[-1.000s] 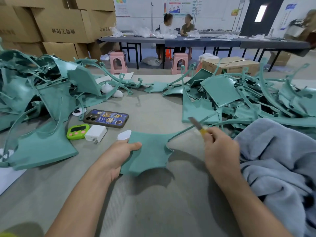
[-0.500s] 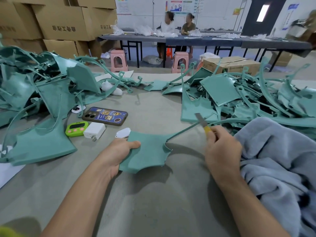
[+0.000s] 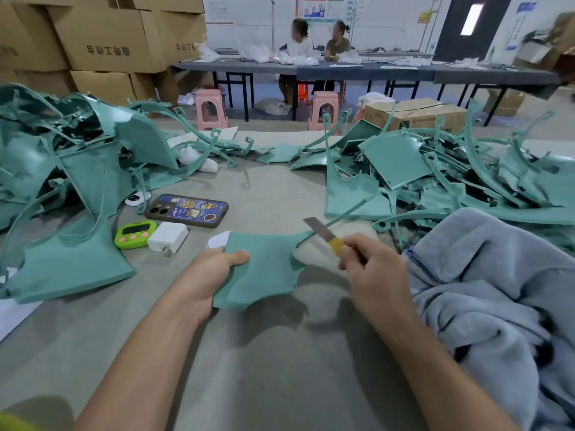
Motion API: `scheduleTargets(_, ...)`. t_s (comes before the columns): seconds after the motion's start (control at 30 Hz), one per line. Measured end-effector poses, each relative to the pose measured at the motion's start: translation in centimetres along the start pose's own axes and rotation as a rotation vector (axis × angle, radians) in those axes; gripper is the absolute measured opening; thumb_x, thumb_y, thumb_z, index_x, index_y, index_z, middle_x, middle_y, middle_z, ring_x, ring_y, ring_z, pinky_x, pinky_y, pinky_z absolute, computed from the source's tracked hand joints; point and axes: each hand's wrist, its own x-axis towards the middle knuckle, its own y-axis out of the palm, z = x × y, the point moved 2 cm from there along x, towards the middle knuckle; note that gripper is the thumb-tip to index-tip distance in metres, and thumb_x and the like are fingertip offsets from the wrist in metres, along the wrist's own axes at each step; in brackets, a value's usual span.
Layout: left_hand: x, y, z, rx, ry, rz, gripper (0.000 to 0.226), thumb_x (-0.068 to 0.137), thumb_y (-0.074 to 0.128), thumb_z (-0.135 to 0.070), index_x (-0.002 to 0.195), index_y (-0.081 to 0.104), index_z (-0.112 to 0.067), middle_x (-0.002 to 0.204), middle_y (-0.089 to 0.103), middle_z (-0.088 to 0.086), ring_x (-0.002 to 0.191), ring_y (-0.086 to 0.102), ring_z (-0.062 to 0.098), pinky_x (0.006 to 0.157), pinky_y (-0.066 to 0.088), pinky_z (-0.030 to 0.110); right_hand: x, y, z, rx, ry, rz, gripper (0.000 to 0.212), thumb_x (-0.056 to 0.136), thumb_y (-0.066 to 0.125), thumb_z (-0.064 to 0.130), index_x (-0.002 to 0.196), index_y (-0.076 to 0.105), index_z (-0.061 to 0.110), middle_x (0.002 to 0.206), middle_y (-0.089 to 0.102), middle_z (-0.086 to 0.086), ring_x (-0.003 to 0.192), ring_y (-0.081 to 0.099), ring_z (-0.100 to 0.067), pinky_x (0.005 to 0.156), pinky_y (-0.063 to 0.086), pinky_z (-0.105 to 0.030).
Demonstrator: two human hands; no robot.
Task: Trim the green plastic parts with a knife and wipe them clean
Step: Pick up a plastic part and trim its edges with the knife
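Both hands are busy over the table (image 3: 264,368). Left hand (image 3: 214,272) grips the green part (image 3: 264,269) by its left edge, with the thumb on top and the fingers curled under. The part sits low above the table, just in front of the person, with a thin arm reaching up and to the right. Right hand (image 3: 370,269) is curled round the yellow handle of the knife (image 3: 323,233). The blade points up and left and touches the thin arm where it meets the flat bit.

A blue-grey cloth (image 3: 497,290) lies bunched up just beside the right hand. Big piles of green parts sit on the left (image 3: 62,169) and on the right (image 3: 435,175). A phone (image 3: 186,210), a green timer (image 3: 135,234) and a white charger (image 3: 168,237) lie near the left pile.
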Motion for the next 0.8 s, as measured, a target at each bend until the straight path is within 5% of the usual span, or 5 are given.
scheduleTargets(0.3, 0.1, -0.1, -0.2, -0.014, 0.097, 0.081, 0.016, 0.098, 0.058, -0.01, 0.109, 0.07, -0.012, 0.1, 0.077, 0.015, 0.08, 0.076, 0.03, 0.066, 0.06, 0.039, -0.1, 1.4, -0.6, 0.063, -0.012, 0.258, 0.012, 0.097, 0.063, 0.022, 0.089, 0.072, 0.027, 0.072, 0.066, 0.004, 0.061, 0.054, -0.01, 0.054, 0.039, -0.017)
scheduleTargets(0.4, 0.2, -0.5, -0.2, 0.015, 0.098, 0.078, 0.017, 0.098, 0.059, -0.012, 0.107, 0.072, -0.015, 0.1, 0.078, 0.014, 0.081, 0.076, 0.032, 0.066, 0.06, 0.039, 0.3, 0.5, -0.7, 0.094, -0.05, 0.324, 0.021, 0.095, 0.067, 0.018, 0.099, 0.073, 0.038, 0.073, 0.069, 0.011, 0.061, 0.059, -0.005, 0.056, 0.044, -0.015)
scheduleTargets(0.57, 0.2, -0.3, -0.2, 0.01, 0.106, 0.088, 0.02, 0.096, 0.06, -0.011, 0.092, 0.078, -0.019, 0.096, 0.078, 0.014, 0.078, 0.076, 0.03, 0.059, 0.061, 0.039, 0.6, -0.4, -1.1, 0.16, 0.001, 0.2, 0.02, 0.094, 0.07, 0.015, 0.089, 0.08, 0.032, 0.067, 0.069, 0.008, 0.056, 0.06, -0.021, 0.054, 0.053, -0.037)
scheduleTargets(0.8, 0.3, -0.6, -0.3, -0.012, 0.104, 0.085, 0.018, 0.096, 0.059, -0.01, 0.104, 0.074, -0.016, 0.099, 0.078, 0.014, 0.08, 0.076, 0.031, 0.071, 0.06, 0.044, 0.6, -0.5, -0.7, 0.225, 0.049, 0.334, 0.025, 0.094, 0.071, 0.01, 0.093, 0.081, 0.033, 0.072, 0.074, 0.01, 0.056, 0.063, -0.007, 0.056, 0.052, -0.018)
